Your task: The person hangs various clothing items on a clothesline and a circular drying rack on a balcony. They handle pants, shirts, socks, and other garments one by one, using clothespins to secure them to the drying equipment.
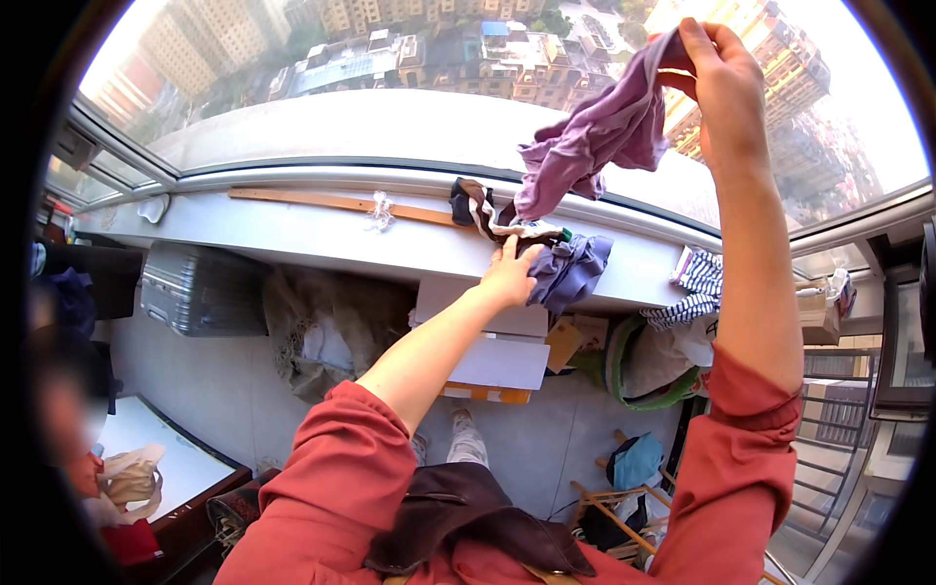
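In my raised right hand (pixel 731 88), a crumpled mauve cloth garment (pixel 596 139) is pinched by its upper edge in front of the window. Its lower end hangs down to a small pile on the white windowsill (pixel 322 230). My left hand (pixel 510 278) rests against that pile with its fingers spread. The pile includes a bluish-purple garment (pixel 574 270), which hangs over the sill's front edge, and a dark brown and white cloth (pixel 479 208). Farther right on the sill lies a navy-and-white striped garment (pixel 698 281), partly behind my right forearm.
A wooden strip (pixel 307 199) with a bundle of white string (pixel 380 212) lies along the sill. Below stand a grey hard-shell suitcase (pixel 197 289), a large sack (pixel 292 358), white boxes (pixel 504 362) and a green-rimmed bag (pixel 621 380). A wooden rack (pixel 621 519) stands at lower right.
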### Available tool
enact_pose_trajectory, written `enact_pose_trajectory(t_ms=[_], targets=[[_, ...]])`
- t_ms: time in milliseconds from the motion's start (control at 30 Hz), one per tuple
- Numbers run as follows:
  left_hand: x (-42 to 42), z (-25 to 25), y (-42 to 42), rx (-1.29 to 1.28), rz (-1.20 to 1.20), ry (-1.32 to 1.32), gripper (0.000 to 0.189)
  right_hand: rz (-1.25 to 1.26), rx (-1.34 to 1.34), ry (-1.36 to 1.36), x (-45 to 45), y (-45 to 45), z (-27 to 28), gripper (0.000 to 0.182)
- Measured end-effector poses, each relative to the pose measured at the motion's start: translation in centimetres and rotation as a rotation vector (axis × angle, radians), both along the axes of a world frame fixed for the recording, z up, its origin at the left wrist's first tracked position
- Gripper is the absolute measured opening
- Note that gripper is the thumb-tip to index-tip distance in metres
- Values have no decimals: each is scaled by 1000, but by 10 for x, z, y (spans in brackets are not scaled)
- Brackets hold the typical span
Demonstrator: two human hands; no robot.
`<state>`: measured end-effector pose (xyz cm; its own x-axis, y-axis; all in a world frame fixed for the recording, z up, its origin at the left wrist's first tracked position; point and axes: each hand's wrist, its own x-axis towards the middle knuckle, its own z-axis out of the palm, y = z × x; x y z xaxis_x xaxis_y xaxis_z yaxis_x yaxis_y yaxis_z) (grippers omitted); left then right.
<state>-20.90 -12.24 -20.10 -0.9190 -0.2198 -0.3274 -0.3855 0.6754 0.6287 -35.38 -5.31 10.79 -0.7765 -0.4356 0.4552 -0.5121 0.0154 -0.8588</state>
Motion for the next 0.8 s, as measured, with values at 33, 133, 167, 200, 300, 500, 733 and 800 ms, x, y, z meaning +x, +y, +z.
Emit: enact_pose_trajectory(t_ms=[33,133,167,200,300,500,733,800], targets=[[3,2,-2,-8,37,73,61,49,-22,-34,-7,2,5,20],[15,22,-13,220,193,442,67,159,-69,-131,7,0,33,41],[20,46,-12,422,275,423,67,189,-39,-91,21,2,42,27],[26,84,-7,622,355,401,67,220,-11,-50,33,3,51,20],[41,149,-12,1156,495,335,61,298,-85,-63,65,8,82,20],[120,210,-72,1712,564,703,29,49,-240,-4,113,39,130,20],[242,343,-150,1314,320,974,18,68,-204,-452,133,86,-2,17],[269,373,-146,1061,310,987,21,147,-218,-543,146,76,-34,16]])
